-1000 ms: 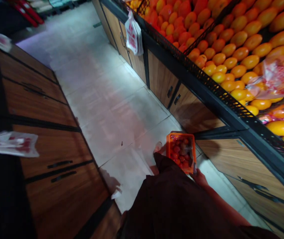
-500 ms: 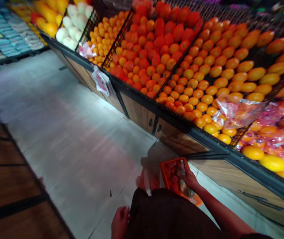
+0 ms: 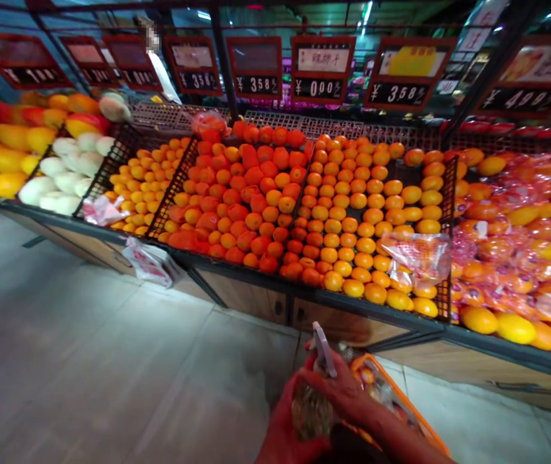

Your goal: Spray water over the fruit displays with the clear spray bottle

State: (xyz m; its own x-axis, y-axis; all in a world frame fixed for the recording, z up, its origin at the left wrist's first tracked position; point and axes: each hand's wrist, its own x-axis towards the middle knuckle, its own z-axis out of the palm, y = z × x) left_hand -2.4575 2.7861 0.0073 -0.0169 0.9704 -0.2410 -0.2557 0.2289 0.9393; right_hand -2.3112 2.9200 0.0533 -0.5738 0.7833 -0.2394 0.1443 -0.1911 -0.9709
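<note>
The left hand [image 3: 280, 428] cups the body of a spray bottle [image 3: 311, 412], while the right hand [image 3: 350, 393] grips its top. An orange basket [image 3: 403, 394] is just right of the hands; fruit [image 3: 345, 222] lies ahead of them.

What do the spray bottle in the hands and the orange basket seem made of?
The spray bottle looks like clear plastic, its body see-through, though glass is possible; its opaque, pale spray head is probably plastic. The orange basket seems smooth plastic, judging by its bright, even colour.
</note>
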